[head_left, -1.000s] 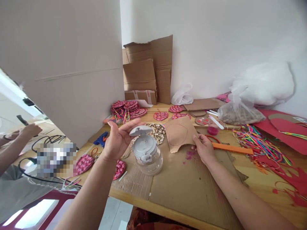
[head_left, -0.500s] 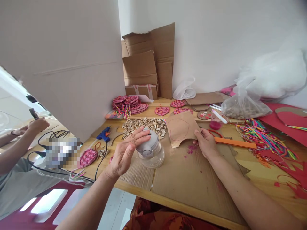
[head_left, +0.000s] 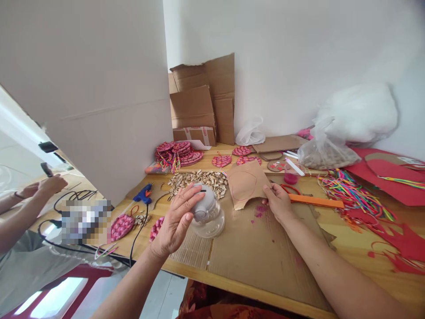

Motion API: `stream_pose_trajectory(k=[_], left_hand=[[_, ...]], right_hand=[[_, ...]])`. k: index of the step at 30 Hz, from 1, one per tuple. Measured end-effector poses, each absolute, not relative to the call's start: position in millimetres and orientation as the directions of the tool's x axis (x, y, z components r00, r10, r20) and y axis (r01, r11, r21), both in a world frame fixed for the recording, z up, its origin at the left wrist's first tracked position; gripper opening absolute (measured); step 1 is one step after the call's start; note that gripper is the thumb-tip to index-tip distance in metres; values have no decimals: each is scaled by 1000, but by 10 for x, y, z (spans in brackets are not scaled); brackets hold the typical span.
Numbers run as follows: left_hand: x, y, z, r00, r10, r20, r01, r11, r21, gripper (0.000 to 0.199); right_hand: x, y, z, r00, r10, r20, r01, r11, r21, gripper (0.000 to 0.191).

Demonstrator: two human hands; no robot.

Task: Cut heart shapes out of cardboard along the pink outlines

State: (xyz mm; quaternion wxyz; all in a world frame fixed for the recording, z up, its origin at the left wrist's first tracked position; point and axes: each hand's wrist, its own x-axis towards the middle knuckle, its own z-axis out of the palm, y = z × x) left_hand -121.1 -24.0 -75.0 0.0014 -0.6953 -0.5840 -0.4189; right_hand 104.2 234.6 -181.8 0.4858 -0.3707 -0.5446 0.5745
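Note:
My left hand [head_left: 175, 219] rests with outstretched fingers against the grey lid of a clear plastic jar [head_left: 212, 226]. The fingertips lie over the lid's far left side, and the thumb is held apart on the near side. The jar leans slightly toward this hand and has a dark slot in its lid. My right hand [head_left: 278, 201] pinches the right edge of a torn piece of cardboard [head_left: 245, 184], which bears a rounded outline in reddish line. Beneath both hands lies a large cardboard sheet [head_left: 245, 261] with pink stains.
Behind the jar spreads a pile of brown shell-like pieces [head_left: 195, 179]. A blue glue gun [head_left: 143, 194] lies left, near pink decorated ovals [head_left: 122, 227]. Orange-handled scissors [head_left: 315, 201] and colourful cords [head_left: 353, 190] lie right. Another person's hand [head_left: 55, 180] shows far left.
My left hand has shifted slightly on the lid, and the jar's top has tipped a little toward it. My right hand still holds the cardboard piece. The view has moved slightly.

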Motion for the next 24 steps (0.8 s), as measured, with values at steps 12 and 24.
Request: stream_pose_trajectory(k=[12,24], left_hand=[[-806,-90,-1299,-627,683,373,504,-9,863,125],[-1002,190,-1008,-761,631,152,150,-57,987,76]], right_hand=[[1048,2382,-1921,-285,947,146,-140,110,-984,39],[1054,2349,-1904,-280,952,124,-143,86,-986,37]])
